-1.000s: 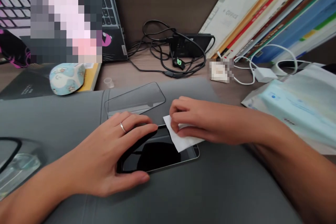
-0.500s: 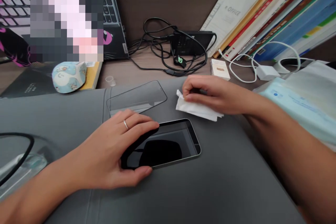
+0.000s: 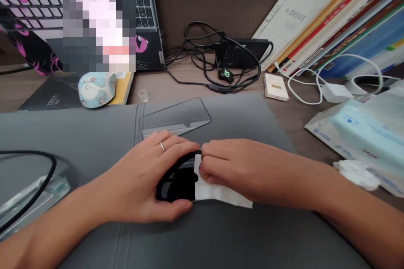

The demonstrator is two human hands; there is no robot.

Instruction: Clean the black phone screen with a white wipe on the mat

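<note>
A dark-screened smartphone (image 3: 181, 183) lies face up on the grey desk mat. My left hand (image 3: 145, 176), with a ring on one finger, grips the phone by its two long edges, thumb on the near side and fingers on the far side. My right hand (image 3: 240, 168) is closed on a folded white tissue (image 3: 210, 191) and presses it over the phone's right part, which is hidden beneath. Just beyond the phone, a clear screen protector (image 3: 176, 115) with a black border rests on the mat.
The grey desk mat (image 3: 221, 239) covers the front. Behind it are a mouse (image 3: 96, 88), a laptop (image 3: 148, 21), a black power adapter (image 3: 243, 52) with cables and a small white box (image 3: 275, 87). Leaning books (image 3: 315, 25), a pack of wipes (image 3: 369, 130) and a crumpled tissue (image 3: 356, 174) are on the right.
My right hand has brought the tissue from beyond the phone down onto its right part. My left hand keeps its hold. The view has shifted, uncovering the crumpled tissue at right.
</note>
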